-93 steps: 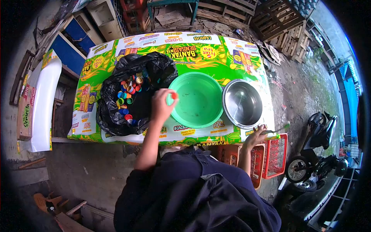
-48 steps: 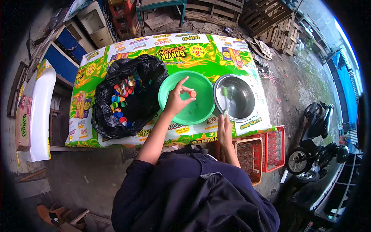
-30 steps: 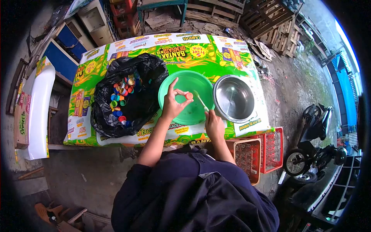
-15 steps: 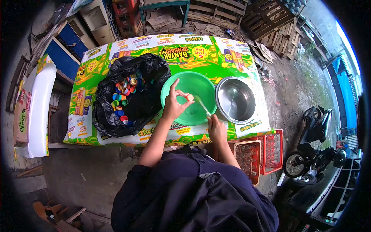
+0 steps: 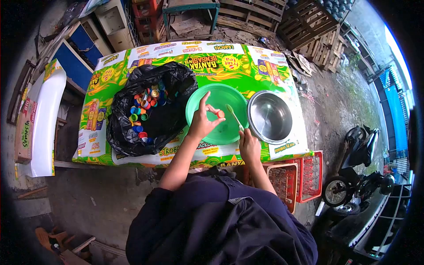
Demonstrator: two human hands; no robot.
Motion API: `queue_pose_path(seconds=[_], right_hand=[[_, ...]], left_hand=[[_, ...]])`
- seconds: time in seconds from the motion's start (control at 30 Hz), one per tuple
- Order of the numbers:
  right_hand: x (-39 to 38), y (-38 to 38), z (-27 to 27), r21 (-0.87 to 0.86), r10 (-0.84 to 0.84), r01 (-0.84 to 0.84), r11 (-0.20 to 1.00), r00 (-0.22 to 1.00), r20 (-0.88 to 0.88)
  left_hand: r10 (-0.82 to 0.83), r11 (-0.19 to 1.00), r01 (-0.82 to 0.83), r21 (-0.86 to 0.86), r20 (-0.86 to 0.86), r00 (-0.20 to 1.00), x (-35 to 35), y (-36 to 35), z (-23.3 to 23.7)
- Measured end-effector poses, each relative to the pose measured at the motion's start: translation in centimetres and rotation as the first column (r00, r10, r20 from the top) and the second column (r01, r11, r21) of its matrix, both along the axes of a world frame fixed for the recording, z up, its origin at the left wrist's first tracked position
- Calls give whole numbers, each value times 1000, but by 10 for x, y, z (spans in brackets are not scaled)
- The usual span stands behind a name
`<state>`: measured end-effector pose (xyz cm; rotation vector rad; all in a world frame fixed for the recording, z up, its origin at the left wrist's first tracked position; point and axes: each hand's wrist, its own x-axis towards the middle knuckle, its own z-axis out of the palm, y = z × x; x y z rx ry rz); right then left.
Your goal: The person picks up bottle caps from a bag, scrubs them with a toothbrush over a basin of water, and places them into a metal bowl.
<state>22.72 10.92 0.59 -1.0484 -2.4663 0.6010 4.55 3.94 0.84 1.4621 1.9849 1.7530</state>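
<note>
Over the green basin (image 5: 225, 134), my left hand (image 5: 204, 123) pinches a small red bottle cap (image 5: 220, 114) between thumb and a finger, with another finger raised. My right hand (image 5: 250, 143) is closed round the handle of a toothbrush (image 5: 235, 117), its head pointing up and to the left above the basin, a little apart from the cap. Water seems to lie in the basin. Left of it, a black plastic bag (image 5: 176, 110) lies open with several colourful caps (image 5: 143, 104) inside. To the right stands a round metal bowl (image 5: 270, 117), close against the basin.
The table has a green and yellow printed cover (image 5: 221, 73). Red crates (image 5: 311, 176) with glass bottles stand below its right front edge. A motorcycle (image 5: 357, 176) is parked at the right. Wooden pallets (image 5: 309, 33) are behind, and a cardboard box (image 5: 26, 128) is at the left.
The toothbrush head has moved up and away from the cap. The cap in my left hand has turned, showing more of its red side. My right hand has shifted slightly.
</note>
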Motion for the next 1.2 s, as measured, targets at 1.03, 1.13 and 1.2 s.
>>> queue_pose_path(seconds=[1.03, 1.13, 1.2], right_hand=[[-4, 3, -1, -107, 51, -57, 993, 997, -60], [-7, -5, 9, -130, 28, -51, 990, 984, -177], [-7, -7, 1, -65, 62, -69, 996, 993, -102]], left_hand=[[-240, 952, 260, 162, 922, 305, 7, 7, -26], [-368, 912, 227, 341, 925, 92, 7, 8, -27], [-391, 903, 200, 380, 920, 13, 11, 8, -25]])
